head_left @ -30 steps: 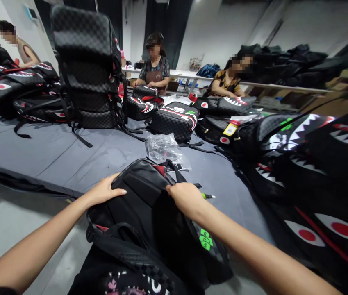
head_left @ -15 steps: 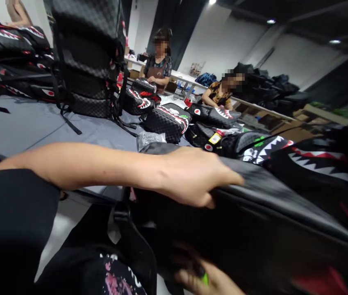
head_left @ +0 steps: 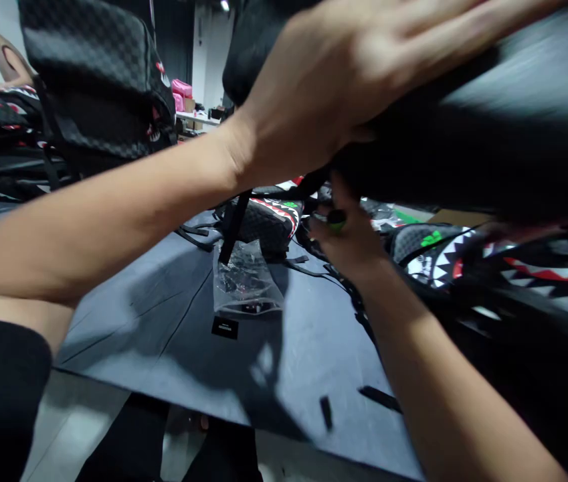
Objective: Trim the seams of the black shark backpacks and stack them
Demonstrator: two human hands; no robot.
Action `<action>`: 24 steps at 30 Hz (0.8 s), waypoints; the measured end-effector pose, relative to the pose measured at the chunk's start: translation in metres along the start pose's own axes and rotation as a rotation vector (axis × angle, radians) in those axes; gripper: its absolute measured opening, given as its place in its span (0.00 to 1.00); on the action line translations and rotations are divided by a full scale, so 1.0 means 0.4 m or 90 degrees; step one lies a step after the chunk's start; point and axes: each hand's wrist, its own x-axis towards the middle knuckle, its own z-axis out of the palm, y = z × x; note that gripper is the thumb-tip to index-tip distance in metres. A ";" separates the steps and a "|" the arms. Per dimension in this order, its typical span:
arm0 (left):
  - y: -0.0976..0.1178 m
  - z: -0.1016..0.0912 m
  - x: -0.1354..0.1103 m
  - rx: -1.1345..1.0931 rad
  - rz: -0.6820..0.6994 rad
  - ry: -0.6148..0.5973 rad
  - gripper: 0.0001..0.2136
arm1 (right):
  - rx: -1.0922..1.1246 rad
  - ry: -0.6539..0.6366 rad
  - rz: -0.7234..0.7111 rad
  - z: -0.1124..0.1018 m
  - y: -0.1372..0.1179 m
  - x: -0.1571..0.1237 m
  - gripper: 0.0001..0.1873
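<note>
A dark backpack (head_left: 464, 140), blurred by motion, is raised over the table and fills the upper right of the head view. My left hand (head_left: 334, 80) lies across its near side, fingers reaching to the upper right and holding it. Below it, my right hand (head_left: 351, 244) grips the backpack's underside, with fingertips partly hidden. A black and green item (head_left: 336, 221) sits at the right hand's fingers; its kind is unclear. Under the backpack, a black strap (head_left: 233, 231) hangs down. A clear plastic bag (head_left: 248, 281) lies on the grey table (head_left: 173, 335) beneath my arms.
Checkered backpacks (head_left: 93, 73) are stacked at the left, and a shark-mouth backpack (head_left: 268, 221) lies behind the plastic bag. More shark-mouth bags (head_left: 554, 274) crowd the right side. A black card (head_left: 224, 327) and a short black strip (head_left: 326, 413) lie near the front edge. Another person (head_left: 13, 60) is at the far left.
The backpack has gone up from the table edge to above the table, with both hands rising along with it. The view has turned, and the tabletop beneath now shows.
</note>
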 end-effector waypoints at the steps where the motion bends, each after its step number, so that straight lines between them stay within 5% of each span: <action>1: 0.013 0.036 -0.005 0.022 -0.135 0.098 0.46 | 0.000 -0.059 -0.009 0.048 0.019 0.011 0.38; 3: 0.032 0.156 0.001 0.006 -0.326 0.274 0.44 | -0.010 -0.219 -0.038 0.136 0.078 -0.031 0.31; 5: 0.041 0.331 0.027 -0.069 -0.335 0.318 0.45 | -0.074 -0.344 -0.033 0.202 0.154 -0.122 0.27; 9: 0.094 0.711 0.074 -0.284 -0.373 0.179 0.42 | -0.222 -0.521 0.069 0.271 0.287 -0.305 0.31; 12: 0.158 0.877 0.053 -0.377 -0.526 0.099 0.25 | -0.248 -0.587 0.006 0.327 0.327 -0.397 0.38; 14: 0.198 0.905 0.015 -0.420 -0.575 0.110 0.29 | -0.235 -0.580 -0.083 0.377 0.327 -0.435 0.39; 17: 0.291 0.847 -0.044 -0.502 -0.562 0.181 0.34 | -0.238 -0.536 -0.109 0.453 0.304 -0.447 0.34; 21: 0.534 0.714 -0.086 -0.666 -0.476 0.123 0.32 | -0.256 -0.461 0.112 0.521 0.267 -0.401 0.25; 24: 0.716 0.672 -0.106 -0.791 -0.570 0.053 0.30 | -0.198 -0.417 0.235 0.532 0.250 -0.376 0.21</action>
